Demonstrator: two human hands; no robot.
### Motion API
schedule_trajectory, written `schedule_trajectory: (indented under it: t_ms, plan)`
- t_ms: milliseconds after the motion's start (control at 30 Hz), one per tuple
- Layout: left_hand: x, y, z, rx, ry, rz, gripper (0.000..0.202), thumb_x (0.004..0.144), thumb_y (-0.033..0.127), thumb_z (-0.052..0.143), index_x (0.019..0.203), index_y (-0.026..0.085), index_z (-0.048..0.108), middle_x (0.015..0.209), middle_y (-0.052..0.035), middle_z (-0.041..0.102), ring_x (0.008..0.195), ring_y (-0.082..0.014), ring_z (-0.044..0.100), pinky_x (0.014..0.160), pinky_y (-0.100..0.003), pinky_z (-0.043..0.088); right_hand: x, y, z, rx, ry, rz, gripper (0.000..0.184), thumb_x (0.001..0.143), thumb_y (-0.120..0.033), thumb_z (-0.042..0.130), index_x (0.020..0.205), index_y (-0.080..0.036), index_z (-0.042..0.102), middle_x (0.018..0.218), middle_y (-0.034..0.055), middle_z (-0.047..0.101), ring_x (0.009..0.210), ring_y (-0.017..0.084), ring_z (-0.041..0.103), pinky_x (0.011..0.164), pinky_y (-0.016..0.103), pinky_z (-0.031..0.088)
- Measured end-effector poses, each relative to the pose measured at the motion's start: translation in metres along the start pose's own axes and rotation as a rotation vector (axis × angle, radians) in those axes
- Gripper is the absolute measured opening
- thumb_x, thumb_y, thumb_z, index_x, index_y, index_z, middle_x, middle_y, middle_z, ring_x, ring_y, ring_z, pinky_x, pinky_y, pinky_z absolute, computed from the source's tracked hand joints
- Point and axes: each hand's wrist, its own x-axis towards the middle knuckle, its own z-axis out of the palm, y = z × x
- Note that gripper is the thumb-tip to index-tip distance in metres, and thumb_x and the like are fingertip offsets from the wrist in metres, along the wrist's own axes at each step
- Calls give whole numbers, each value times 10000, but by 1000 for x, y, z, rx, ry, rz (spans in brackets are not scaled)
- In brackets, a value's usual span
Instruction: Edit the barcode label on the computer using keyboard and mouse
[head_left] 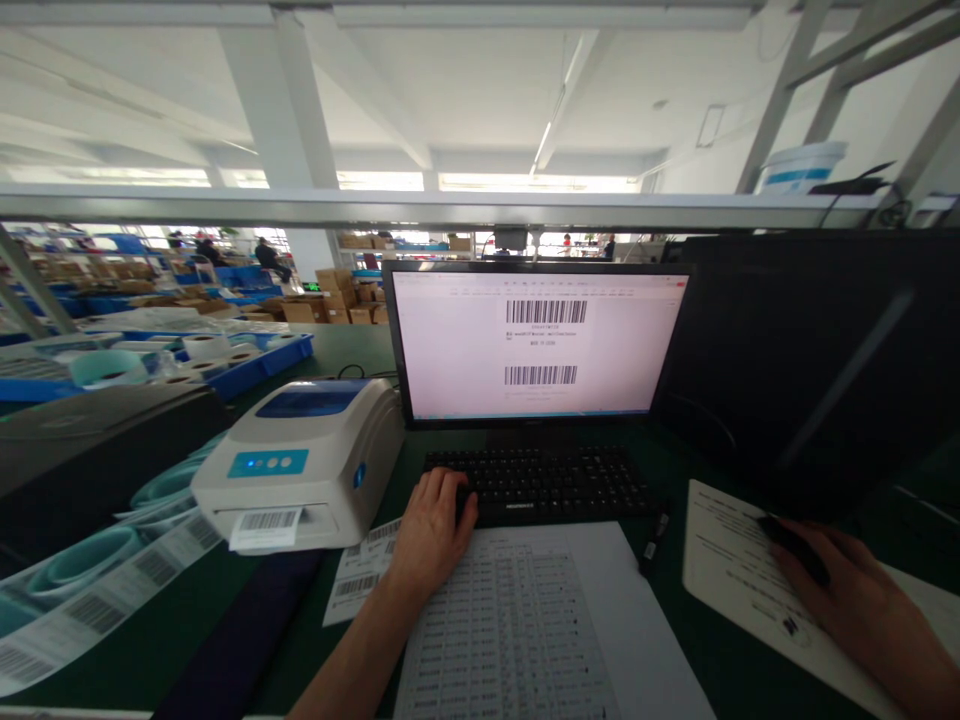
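Here, a lit monitor (450, 350) is set behind the keyboard (555, 482), whose long axis is laid left to right. Its left end is overlapped by the nearer left hand (431, 525), fingers loosely curved, nothing gripped; well right, a mouse (799, 552) is clasped by the right hand (847, 590).
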Motion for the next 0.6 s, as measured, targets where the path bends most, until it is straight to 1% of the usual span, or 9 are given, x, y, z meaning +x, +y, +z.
schedule_trajectory:
  t_ms: [133,367,500,600]
  plan:
    - [0,0,-1,18,-9,13,71,1150,239,603,1220,255,601,1130,-84,720,1032,-309,715,908,-505,646,1,2,-3,34,-49,34,941,952,-901,330,1487,-236,726,1546,218,661,1295,486,749,994,681,707]
    - [0,-1,1,18,0,15,78,1147,243,603,1225,251,608,1130,-84,716,1045,-312,715,907,-497,644,-3,-1,-5,26,-8,11,844,968,-833,388,1471,-247,728,1531,213,663,1263,478,744,1039,726,690]
    - [0,-1,1,21,-2,19,90,1137,228,621,1225,246,609,1131,-83,716,1044,-315,714,909,-502,641,-3,-3,-8,39,-41,36,894,948,-868,383,1489,-243,722,1548,216,650,1238,475,751,978,720,706]
    - [0,-1,0,15,1,19,97,1131,221,632,1224,244,614,1130,-81,717,1040,-316,714,911,-503,638,-2,-4,-9,25,-49,56,902,950,-865,351,1484,-242,724,1551,214,651,1251,474,752,993,710,703]
